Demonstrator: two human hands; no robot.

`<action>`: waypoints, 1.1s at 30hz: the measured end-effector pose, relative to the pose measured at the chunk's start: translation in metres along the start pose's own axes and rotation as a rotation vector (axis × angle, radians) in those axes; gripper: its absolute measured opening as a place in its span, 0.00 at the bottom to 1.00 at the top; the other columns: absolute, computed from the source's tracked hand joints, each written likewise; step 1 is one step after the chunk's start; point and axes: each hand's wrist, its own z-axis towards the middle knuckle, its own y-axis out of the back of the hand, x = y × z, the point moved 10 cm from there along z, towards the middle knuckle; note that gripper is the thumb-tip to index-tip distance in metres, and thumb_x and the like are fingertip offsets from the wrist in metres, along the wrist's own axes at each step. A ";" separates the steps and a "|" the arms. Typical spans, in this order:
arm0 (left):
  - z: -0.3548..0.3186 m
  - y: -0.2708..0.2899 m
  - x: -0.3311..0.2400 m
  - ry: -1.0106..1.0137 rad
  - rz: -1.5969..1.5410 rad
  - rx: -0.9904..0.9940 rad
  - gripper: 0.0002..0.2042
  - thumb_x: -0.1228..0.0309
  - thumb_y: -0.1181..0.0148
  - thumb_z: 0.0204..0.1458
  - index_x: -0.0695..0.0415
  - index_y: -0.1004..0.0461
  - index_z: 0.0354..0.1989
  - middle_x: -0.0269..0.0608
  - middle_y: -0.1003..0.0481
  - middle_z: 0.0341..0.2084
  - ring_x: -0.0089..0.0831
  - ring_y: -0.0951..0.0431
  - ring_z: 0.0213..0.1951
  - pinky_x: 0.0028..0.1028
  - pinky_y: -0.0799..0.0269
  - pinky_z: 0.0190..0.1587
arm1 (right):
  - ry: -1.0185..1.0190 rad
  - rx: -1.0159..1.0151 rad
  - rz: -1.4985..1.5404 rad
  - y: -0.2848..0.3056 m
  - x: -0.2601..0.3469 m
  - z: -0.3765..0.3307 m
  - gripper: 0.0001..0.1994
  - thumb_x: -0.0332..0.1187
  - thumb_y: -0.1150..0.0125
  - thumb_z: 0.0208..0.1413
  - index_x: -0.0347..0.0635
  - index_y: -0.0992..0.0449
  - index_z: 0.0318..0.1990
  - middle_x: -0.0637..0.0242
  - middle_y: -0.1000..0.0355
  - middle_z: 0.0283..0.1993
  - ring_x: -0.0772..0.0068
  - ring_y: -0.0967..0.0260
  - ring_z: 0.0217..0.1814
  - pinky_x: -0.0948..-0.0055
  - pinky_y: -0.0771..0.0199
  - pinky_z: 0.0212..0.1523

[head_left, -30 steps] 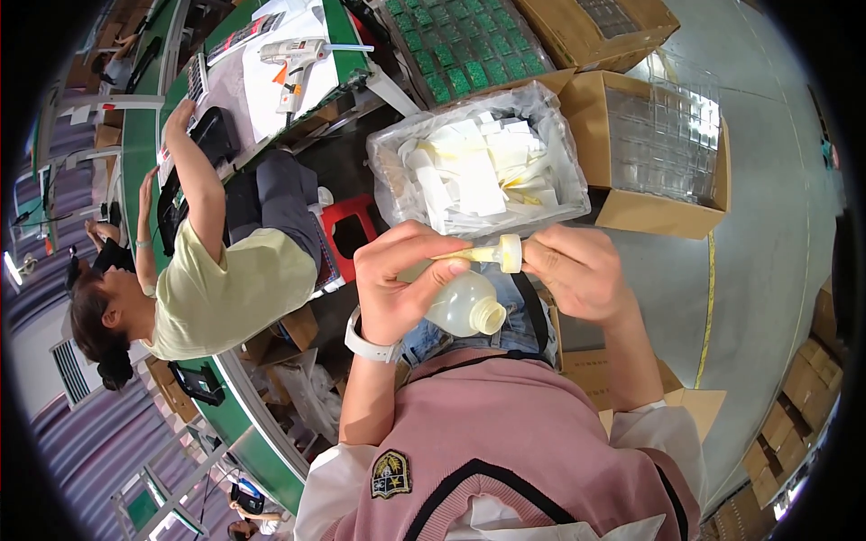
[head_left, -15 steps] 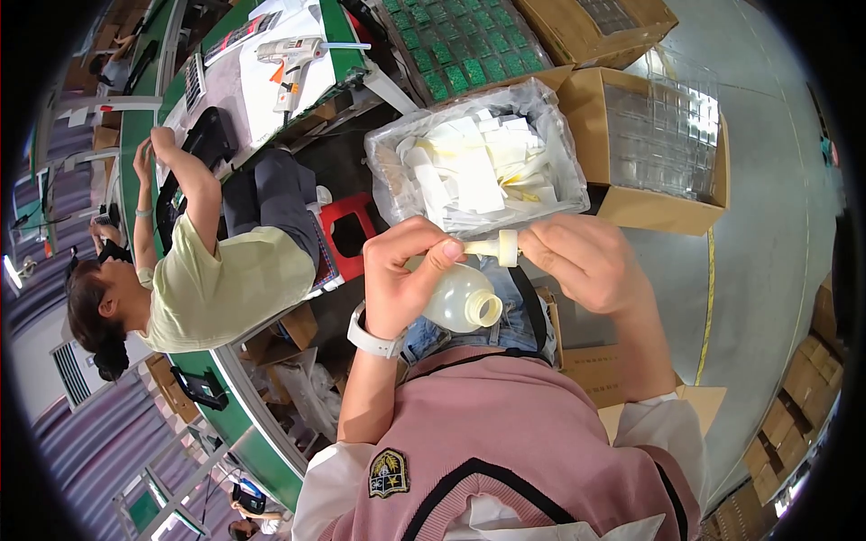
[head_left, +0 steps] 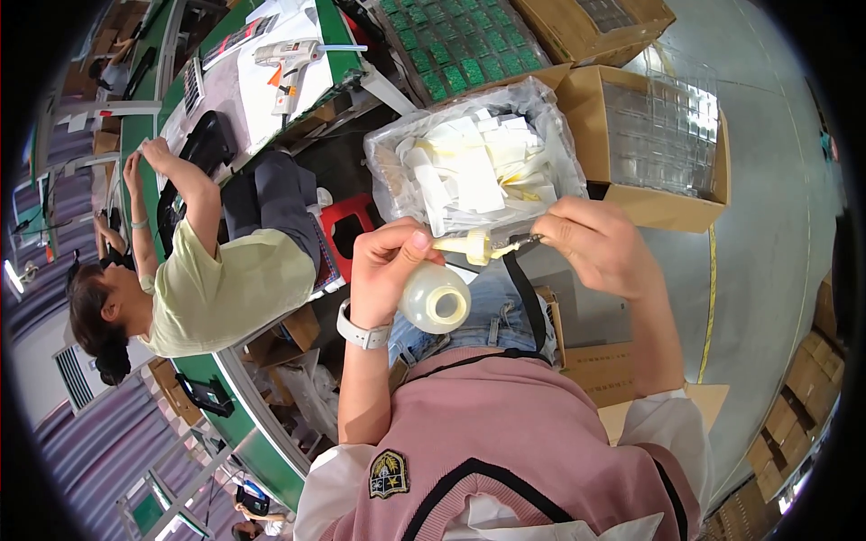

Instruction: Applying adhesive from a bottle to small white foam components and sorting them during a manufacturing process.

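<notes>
Compared with a second ago, we see our two hands drawn apart: then they met over the small cream part, and now the right hand (head_left: 603, 245) sits off to the right while the left hand (head_left: 390, 261) stays near the middle. The translucent bottle (head_left: 435, 298) has turned too, so its round open mouth now faces up toward us, and the co-worker (head_left: 212, 270) on our left has raised an arm higher over the green tabletop (head_left: 336, 36). Our left hand is curled around the bottle, fingers wrapped on its far side and the thumb up near the top, with a white watch (head_left: 361, 334) on the wrist. Just above the bottle's mouth sits the small cream part (head_left: 469, 245), touching the left thumb tip. Our right hand is pressed together, thumb and forefinger pinching a thin dark tool (head_left: 516, 243) whose tip reaches left to the cream part. Behind both hands, a clear plastic bag (head_left: 474, 158) full of pale cream pieces rests in our lap. Beyond it stands a cardboard box (head_left: 663, 135) holding clear trays, and a tray of green boards (head_left: 460, 50) lies farther up beside the tabletop.
</notes>
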 end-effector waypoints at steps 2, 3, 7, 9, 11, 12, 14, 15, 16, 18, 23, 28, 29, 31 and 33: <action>0.001 0.003 0.001 -0.014 -0.017 0.010 0.14 0.69 0.45 0.55 0.67 0.26 0.22 0.37 0.29 0.20 0.22 0.29 0.23 0.20 0.35 0.27 | -0.042 -0.062 0.023 0.005 -0.003 -0.001 0.07 0.21 0.38 0.43 0.33 0.26 0.32 0.62 0.32 0.27 0.64 0.33 0.25 0.71 0.34 0.24; 0.002 0.003 0.002 -0.012 -0.017 0.013 0.14 0.69 0.45 0.55 0.67 0.26 0.22 0.37 0.29 0.20 0.22 0.29 0.23 0.20 0.35 0.27 | -0.045 -0.063 0.023 0.005 -0.003 -0.002 0.07 0.21 0.38 0.43 0.33 0.26 0.32 0.62 0.32 0.27 0.64 0.33 0.25 0.71 0.34 0.24; 0.004 0.005 0.009 0.008 -0.096 0.010 0.14 0.68 0.45 0.55 0.67 0.27 0.22 0.37 0.29 0.20 0.22 0.29 0.22 0.21 0.35 0.26 | -0.088 -0.111 0.076 0.006 -0.008 -0.005 0.05 0.22 0.40 0.46 0.33 0.26 0.32 0.61 0.32 0.27 0.65 0.34 0.24 0.72 0.35 0.24; 0.005 0.005 0.011 0.009 -0.106 0.012 0.15 0.68 0.45 0.56 0.67 0.27 0.22 0.37 0.29 0.20 0.23 0.29 0.22 0.21 0.34 0.26 | -0.107 -0.111 0.100 0.004 -0.011 -0.006 0.05 0.22 0.40 0.46 0.33 0.26 0.32 0.61 0.32 0.26 0.65 0.34 0.23 0.73 0.35 0.23; 0.006 0.003 0.014 0.020 -0.244 0.025 0.14 0.68 0.46 0.56 0.66 0.28 0.22 0.38 0.29 0.20 0.25 0.27 0.21 0.23 0.33 0.24 | -0.144 -0.116 0.142 0.002 -0.015 -0.008 0.04 0.23 0.41 0.48 0.33 0.27 0.31 0.61 0.32 0.24 0.67 0.34 0.23 0.75 0.36 0.23; 0.006 0.003 0.016 0.022 -0.244 0.025 0.14 0.68 0.46 0.56 0.66 0.28 0.22 0.38 0.29 0.20 0.25 0.27 0.21 0.23 0.33 0.24 | -0.147 -0.116 0.143 0.001 -0.015 -0.009 0.04 0.23 0.41 0.48 0.33 0.27 0.31 0.61 0.32 0.24 0.67 0.34 0.23 0.75 0.36 0.23; 0.007 0.004 0.014 -0.034 -0.290 0.035 0.15 0.67 0.49 0.58 0.65 0.29 0.22 0.40 0.29 0.20 0.29 0.26 0.20 0.25 0.32 0.23 | -0.213 -0.156 0.210 0.001 -0.023 -0.012 0.04 0.24 0.43 0.50 0.32 0.28 0.30 0.61 0.32 0.23 0.69 0.35 0.22 0.76 0.38 0.22; 0.007 0.005 0.014 -0.032 -0.289 0.033 0.15 0.67 0.49 0.58 0.65 0.29 0.22 0.40 0.29 0.20 0.29 0.26 0.20 0.25 0.32 0.23 | -0.213 -0.155 0.212 -0.001 -0.024 -0.013 0.04 0.24 0.43 0.50 0.32 0.28 0.30 0.61 0.32 0.23 0.69 0.35 0.22 0.76 0.38 0.22; 0.007 0.004 0.019 0.030 -0.349 0.034 0.16 0.65 0.50 0.58 0.65 0.29 0.23 0.41 0.30 0.20 0.31 0.26 0.20 0.26 0.32 0.23 | -0.234 -0.206 0.233 0.002 -0.027 -0.014 0.04 0.25 0.45 0.51 0.32 0.28 0.29 0.61 0.32 0.24 0.71 0.36 0.22 0.77 0.39 0.22; 0.007 0.003 0.025 0.093 -0.408 0.033 0.17 0.64 0.51 0.59 0.65 0.29 0.23 0.42 0.30 0.20 0.32 0.26 0.20 0.27 0.32 0.23 | -0.255 -0.257 0.258 0.004 -0.030 -0.016 0.05 0.25 0.46 0.53 0.31 0.28 0.29 0.62 0.31 0.24 0.74 0.37 0.21 0.78 0.40 0.22; 0.006 -0.004 0.008 -0.102 -0.723 0.125 0.21 0.59 0.53 0.59 0.65 0.31 0.21 0.45 0.32 0.19 0.35 0.29 0.14 0.28 0.35 0.22 | -0.443 -0.398 0.291 0.009 -0.052 -0.029 0.06 0.25 0.48 0.54 0.32 0.28 0.27 0.63 0.31 0.23 0.74 0.37 0.21 0.77 0.39 0.23; 0.000 -0.009 0.002 -0.133 -0.744 0.203 0.25 0.51 0.52 0.56 0.64 0.33 0.20 0.39 0.37 0.18 0.34 0.31 0.12 0.28 0.44 0.18 | -0.570 -0.510 0.340 0.013 -0.065 -0.043 0.07 0.26 0.48 0.55 0.31 0.27 0.28 0.66 0.31 0.23 0.80 0.39 0.22 0.81 0.42 0.23; 0.000 -0.008 0.003 -0.131 -0.742 0.200 0.25 0.51 0.52 0.56 0.64 0.33 0.20 0.39 0.37 0.18 0.34 0.31 0.12 0.28 0.44 0.18 | -0.638 -0.518 0.368 0.011 -0.071 -0.047 0.07 0.26 0.48 0.56 0.31 0.27 0.29 0.68 0.32 0.23 0.82 0.40 0.22 0.81 0.42 0.23; 0.000 -0.006 0.004 -0.153 -0.747 0.184 0.25 0.51 0.52 0.55 0.64 0.32 0.20 0.38 0.37 0.18 0.33 0.31 0.12 0.27 0.45 0.17 | -0.639 -0.543 0.397 0.009 -0.074 -0.048 0.07 0.26 0.48 0.56 0.31 0.26 0.30 0.69 0.33 0.24 0.84 0.41 0.22 0.82 0.44 0.22; 0.001 -0.004 0.008 -0.150 -0.750 0.187 0.24 0.51 0.52 0.55 0.63 0.32 0.20 0.38 0.37 0.18 0.33 0.31 0.12 0.27 0.46 0.17 | -0.641 -0.554 0.403 0.005 -0.078 -0.049 0.07 0.26 0.47 0.56 0.31 0.26 0.31 0.68 0.33 0.24 0.83 0.42 0.22 0.82 0.44 0.23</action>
